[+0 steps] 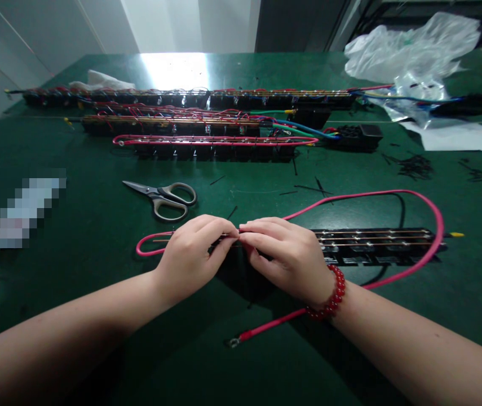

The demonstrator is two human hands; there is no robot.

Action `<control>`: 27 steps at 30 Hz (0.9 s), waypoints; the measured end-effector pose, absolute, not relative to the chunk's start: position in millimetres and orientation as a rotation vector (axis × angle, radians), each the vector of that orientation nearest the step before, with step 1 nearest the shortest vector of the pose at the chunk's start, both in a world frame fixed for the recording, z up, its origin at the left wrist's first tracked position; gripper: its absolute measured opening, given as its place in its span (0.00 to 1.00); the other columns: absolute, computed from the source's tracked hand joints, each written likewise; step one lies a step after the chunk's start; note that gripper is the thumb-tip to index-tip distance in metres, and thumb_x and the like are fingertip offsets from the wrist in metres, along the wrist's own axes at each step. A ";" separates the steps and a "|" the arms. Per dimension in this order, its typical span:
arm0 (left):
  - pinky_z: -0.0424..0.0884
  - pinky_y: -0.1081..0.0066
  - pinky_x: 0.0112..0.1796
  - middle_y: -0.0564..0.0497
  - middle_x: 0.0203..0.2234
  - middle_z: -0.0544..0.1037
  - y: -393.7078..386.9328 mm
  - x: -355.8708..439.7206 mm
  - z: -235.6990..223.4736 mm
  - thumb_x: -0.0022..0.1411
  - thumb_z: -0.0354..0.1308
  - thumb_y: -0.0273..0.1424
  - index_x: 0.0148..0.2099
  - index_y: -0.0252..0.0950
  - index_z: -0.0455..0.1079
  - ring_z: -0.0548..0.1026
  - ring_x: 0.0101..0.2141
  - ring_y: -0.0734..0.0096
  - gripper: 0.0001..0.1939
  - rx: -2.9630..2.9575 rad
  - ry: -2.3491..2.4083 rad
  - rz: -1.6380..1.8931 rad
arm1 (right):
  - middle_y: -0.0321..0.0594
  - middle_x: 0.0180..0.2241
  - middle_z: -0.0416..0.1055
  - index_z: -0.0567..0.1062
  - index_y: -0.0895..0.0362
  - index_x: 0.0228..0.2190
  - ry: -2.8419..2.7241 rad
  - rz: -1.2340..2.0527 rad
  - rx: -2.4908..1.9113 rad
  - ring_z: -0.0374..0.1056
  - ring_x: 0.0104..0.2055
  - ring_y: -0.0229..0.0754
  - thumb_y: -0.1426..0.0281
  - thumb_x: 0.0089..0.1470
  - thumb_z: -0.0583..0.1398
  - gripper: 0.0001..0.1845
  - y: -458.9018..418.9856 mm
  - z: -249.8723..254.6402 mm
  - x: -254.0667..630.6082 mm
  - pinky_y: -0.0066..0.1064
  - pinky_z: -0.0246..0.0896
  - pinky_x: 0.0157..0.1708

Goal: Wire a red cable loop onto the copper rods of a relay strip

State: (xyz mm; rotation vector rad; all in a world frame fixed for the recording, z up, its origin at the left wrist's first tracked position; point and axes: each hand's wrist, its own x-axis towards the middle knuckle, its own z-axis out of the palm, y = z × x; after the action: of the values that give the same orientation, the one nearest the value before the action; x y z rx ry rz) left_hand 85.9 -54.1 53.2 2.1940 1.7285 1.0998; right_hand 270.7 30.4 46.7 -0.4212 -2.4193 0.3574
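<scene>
My left hand [196, 254] and my right hand [287, 256] meet fingertip to fingertip over a black strip assembly [363, 242] with thin copper-coloured rods along it. Both are closed in a pinch, and what lies between the fingers is hidden. A red cable [437, 225] forms a small bend left of my left hand and a wide loop at the right. Its free end carries a metal ring terminal [234, 341], in front of my right hand. Around my right wrist is a red bead bracelet [334, 293]. Scissors [164, 198] lie behind my left hand, blades partly apart.
Behind lie several similar assemblies [219, 149] with wires, one ending in a black connector [359, 138]. Thin black strips [414, 166] are piled at right, near clear plastic bags [414, 51] and white paper [460, 136]. A blurred-out item [25, 211] lies left on the green table [75, 169].
</scene>
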 end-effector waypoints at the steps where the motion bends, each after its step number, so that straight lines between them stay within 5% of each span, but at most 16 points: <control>1: 0.72 0.69 0.41 0.51 0.35 0.80 -54.0 85.9 53.2 0.66 0.56 0.25 0.40 0.37 0.71 0.77 0.38 0.70 0.04 2.198 1.735 1.093 | 0.39 0.41 0.81 0.79 0.54 0.37 -2.412 0.354 -0.420 0.76 0.44 0.43 0.74 0.59 0.58 0.10 30.3 46.6 270.4 0.36 0.72 0.45; 27: 0.71 0.68 0.37 0.52 0.36 0.81 -54.1 84.9 54.0 0.68 0.53 0.25 0.40 0.37 0.69 0.78 0.37 0.66 0.05 2.159 1.827 0.983 | 0.40 0.40 0.81 0.78 0.56 0.37 -2.364 0.358 -0.413 0.76 0.42 0.42 0.75 0.58 0.59 0.08 29.4 44.4 269.1 0.33 0.71 0.43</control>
State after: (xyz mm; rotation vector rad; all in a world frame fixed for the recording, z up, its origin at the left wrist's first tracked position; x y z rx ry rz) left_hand 84.9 -54.1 54.0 2.1591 1.8272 0.9825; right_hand 269.1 29.4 44.4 -0.4128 -2.3644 0.3578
